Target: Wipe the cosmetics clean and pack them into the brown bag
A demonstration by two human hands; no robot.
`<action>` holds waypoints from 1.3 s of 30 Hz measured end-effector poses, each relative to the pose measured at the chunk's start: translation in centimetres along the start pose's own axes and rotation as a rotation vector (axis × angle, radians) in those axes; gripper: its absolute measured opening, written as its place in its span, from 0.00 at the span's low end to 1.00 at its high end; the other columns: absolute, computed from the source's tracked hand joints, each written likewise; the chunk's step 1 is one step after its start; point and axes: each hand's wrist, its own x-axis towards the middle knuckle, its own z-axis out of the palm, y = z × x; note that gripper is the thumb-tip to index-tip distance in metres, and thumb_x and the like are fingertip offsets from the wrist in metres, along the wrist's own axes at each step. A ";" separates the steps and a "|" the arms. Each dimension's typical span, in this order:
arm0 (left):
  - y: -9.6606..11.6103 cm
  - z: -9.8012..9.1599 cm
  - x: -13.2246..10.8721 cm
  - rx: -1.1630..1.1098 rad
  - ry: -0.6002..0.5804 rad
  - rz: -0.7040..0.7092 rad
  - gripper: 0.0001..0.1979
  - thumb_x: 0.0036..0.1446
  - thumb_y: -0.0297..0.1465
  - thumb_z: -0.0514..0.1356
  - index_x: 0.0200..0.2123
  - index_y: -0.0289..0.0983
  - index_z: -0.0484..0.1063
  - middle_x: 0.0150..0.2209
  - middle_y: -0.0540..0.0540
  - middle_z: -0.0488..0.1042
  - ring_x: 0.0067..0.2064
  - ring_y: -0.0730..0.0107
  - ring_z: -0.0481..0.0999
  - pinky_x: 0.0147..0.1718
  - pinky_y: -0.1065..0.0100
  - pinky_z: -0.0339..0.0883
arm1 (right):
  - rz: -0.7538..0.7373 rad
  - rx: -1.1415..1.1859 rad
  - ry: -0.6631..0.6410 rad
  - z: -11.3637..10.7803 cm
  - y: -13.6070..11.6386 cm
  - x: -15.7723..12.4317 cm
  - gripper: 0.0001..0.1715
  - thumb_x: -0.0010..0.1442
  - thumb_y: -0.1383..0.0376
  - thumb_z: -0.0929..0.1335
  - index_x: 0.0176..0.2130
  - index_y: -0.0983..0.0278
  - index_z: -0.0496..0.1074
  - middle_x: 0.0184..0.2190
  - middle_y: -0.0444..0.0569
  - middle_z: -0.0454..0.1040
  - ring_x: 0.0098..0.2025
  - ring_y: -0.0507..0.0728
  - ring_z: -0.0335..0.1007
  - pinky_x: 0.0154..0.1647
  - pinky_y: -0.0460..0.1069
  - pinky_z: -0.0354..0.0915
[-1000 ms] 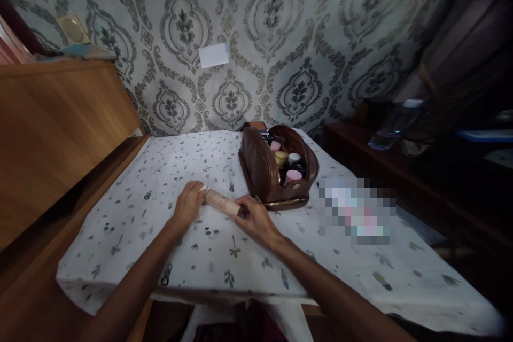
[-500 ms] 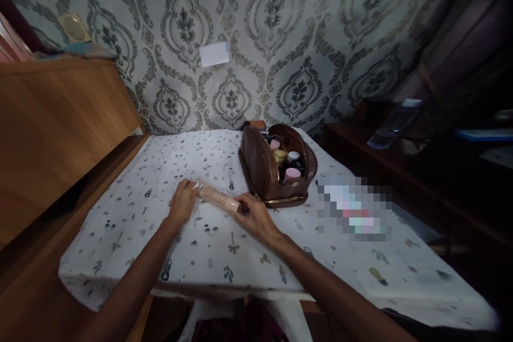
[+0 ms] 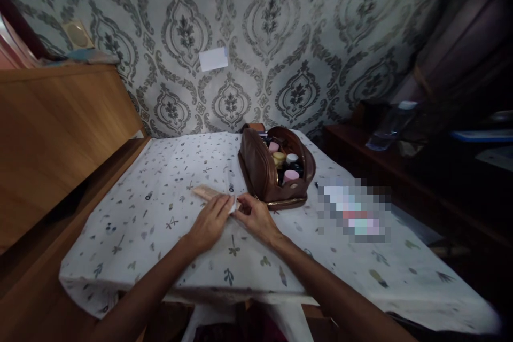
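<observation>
A beige tube (image 3: 205, 192) lies slanted over the patterned cloth, its far end pointing left. My left hand (image 3: 211, 220) is closed at the tube's near end, with a small white piece (image 3: 233, 204) at its fingertips; it looks like tissue or paper. Close beside it, my right hand (image 3: 256, 218) pinches the same end of the tube, though its fingers cover the exact grip. Just behind my right hand stands an open brown bag (image 3: 260, 165) holding several small containers, among them a pink-capped one (image 3: 290, 176).
White cloth with a plant print covers the table (image 3: 136, 246). A blurred-out item (image 3: 355, 211) lies right of the bag. Wooden furniture (image 3: 68, 133) borders the left side. A clear bottle (image 3: 390, 125) stands on a dark surface at the right.
My left hand has moved right, from the tube's far left end to the end beside my right hand, with the white piece. My right hand stays nearly in place.
</observation>
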 end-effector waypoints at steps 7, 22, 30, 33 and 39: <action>-1.8 -1.2 -1.1 0.070 -0.022 0.015 0.26 0.63 0.20 0.46 0.65 0.31 0.53 0.54 0.33 0.68 0.58 0.55 0.67 0.56 0.50 0.65 | 0.065 0.185 -0.074 0.0 0.1 0.1 0.10 0.51 0.61 0.70 0.33 0.65 0.72 0.26 0.43 0.72 0.27 0.52 0.66 0.29 0.46 0.61; -7.0 -2.2 -5.4 0.167 -0.107 -0.297 0.25 0.57 0.16 0.47 0.58 0.32 0.64 0.50 0.36 0.70 0.53 0.57 0.68 0.53 0.54 0.67 | 0.017 0.092 -0.073 0.3 0.8 0.1 0.15 0.48 0.71 0.71 0.39 0.64 0.74 0.32 0.45 0.75 0.31 0.52 0.69 0.32 0.46 0.65; -5.0 -2.5 -4.8 0.096 -0.090 -0.329 0.28 0.56 0.17 0.49 0.60 0.36 0.61 0.52 0.37 0.69 0.54 0.57 0.67 0.53 0.52 0.67 | -0.017 0.091 -0.040 0.3 1.6 0.1 0.12 0.48 0.67 0.74 0.36 0.64 0.76 0.40 0.51 0.69 0.40 0.56 0.70 0.38 0.50 0.71; -2.6 -2.3 -3.1 0.014 -0.036 -0.258 0.27 0.58 0.18 0.48 0.61 0.36 0.59 0.53 0.37 0.67 0.57 0.57 0.65 0.55 0.51 0.66 | -0.029 0.098 -0.054 0.3 1.1 -0.1 0.12 0.48 0.68 0.74 0.36 0.64 0.76 0.41 0.51 0.68 0.39 0.56 0.70 0.37 0.50 0.71; 2.4 -1.5 1.0 0.006 -0.050 -0.074 0.19 0.65 0.28 0.49 0.58 0.31 0.60 0.51 0.36 0.69 0.54 0.56 0.67 0.54 0.54 0.66 | -0.103 -0.034 -0.097 0.1 0.0 -0.4 0.05 0.50 0.71 0.71 0.32 0.64 0.72 0.26 0.42 0.69 0.28 0.53 0.64 0.32 0.47 0.63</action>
